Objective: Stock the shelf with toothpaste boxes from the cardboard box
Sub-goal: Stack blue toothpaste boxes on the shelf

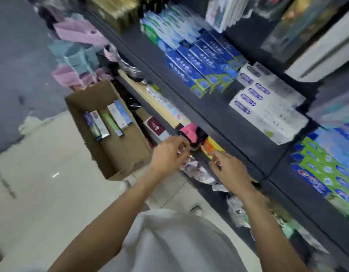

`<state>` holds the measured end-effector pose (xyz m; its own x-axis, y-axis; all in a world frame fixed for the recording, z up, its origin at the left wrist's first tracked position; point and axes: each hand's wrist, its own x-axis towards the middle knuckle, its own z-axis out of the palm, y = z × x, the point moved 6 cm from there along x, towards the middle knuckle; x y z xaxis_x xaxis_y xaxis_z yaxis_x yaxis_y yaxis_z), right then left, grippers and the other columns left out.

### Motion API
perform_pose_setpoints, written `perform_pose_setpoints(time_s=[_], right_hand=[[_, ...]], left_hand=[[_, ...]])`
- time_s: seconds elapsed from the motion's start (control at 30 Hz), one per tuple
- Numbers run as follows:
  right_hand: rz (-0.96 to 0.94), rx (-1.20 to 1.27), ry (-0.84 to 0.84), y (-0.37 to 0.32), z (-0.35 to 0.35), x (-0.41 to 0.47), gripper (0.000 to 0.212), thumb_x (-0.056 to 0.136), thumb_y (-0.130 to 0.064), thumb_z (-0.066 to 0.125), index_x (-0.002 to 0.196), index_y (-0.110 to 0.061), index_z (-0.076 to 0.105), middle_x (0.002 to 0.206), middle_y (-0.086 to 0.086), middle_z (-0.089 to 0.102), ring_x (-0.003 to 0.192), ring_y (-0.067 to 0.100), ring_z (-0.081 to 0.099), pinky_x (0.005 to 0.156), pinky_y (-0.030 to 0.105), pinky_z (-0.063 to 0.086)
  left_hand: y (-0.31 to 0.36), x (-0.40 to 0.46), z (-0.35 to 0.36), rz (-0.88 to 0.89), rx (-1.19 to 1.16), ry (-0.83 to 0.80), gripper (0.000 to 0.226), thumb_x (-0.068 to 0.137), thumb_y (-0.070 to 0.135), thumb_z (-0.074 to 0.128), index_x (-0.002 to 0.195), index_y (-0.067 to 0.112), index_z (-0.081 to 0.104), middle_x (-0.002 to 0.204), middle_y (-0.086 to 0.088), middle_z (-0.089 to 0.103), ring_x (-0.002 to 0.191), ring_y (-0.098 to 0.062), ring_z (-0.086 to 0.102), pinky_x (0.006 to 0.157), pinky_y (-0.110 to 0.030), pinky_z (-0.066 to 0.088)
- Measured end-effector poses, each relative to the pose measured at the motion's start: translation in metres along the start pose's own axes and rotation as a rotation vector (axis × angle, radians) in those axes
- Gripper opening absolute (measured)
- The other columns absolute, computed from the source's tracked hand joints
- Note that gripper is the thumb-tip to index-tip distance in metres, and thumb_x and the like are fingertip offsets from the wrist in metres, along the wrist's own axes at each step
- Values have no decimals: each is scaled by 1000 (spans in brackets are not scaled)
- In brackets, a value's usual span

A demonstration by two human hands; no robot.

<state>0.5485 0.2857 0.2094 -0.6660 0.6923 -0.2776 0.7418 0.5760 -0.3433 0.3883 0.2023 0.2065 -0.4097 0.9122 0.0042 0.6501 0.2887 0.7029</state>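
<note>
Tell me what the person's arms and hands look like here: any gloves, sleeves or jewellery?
Both forearms are bare right up to the bottom of the picture, so no long sleeves show. The left hand and right hand wear no gloves. A small dark spot on a right-hand finger could be a ring, but blur prevents certainty. No watch or bracelet is apparent. A light grey garment shows on the body below.

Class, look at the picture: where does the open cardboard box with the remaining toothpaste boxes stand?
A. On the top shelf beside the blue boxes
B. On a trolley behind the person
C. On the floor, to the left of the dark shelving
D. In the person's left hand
C: the cardboard box sits on the pale floor left of the shelving, with several toothpaste boxes inside it.
</note>
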Motion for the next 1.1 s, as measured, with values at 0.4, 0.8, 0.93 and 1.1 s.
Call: perform_pose_setpoints(time_s=[0.4,0.8,0.93,1.1], right_hand=[[-218,253,-449,-281,183,217,35,92,-27,58,125,-20,55,105,-3,61,100,14,59,80,27,45],[-172,225,-406,-351,494,454,44,94,-28,55,134,-10,46,130,11,55,117,27,53,91,32,42],[-86,293,-440,-370,569,489,40,96,-26,49,130,-5,45,121,17,57,109,32,57,84,34,46],[167,397,-541,-366,607,506,55,93,-45,51,128,-3,46,125,19,57,112,34,56,87,35,47]], left_hand=[[-367,-48,-187,-904,-161,95,24,88,26,59,112,23,58,97,5,66,87,-14,63,75,-26,46],[-613,32,-109,-946,-191,262,71,83,46,65,144,30,33,128,5,56,102,-9,54,80,-24,44],[-637,34,-100,-857,-205,301,58,84,37,66,137,36,44,106,14,59,92,-3,53,83,-23,46],[-645,27,-99,-837,-228,308,53,84,32,68,127,50,42,101,20,56,91,-1,54,82,-19,42]])
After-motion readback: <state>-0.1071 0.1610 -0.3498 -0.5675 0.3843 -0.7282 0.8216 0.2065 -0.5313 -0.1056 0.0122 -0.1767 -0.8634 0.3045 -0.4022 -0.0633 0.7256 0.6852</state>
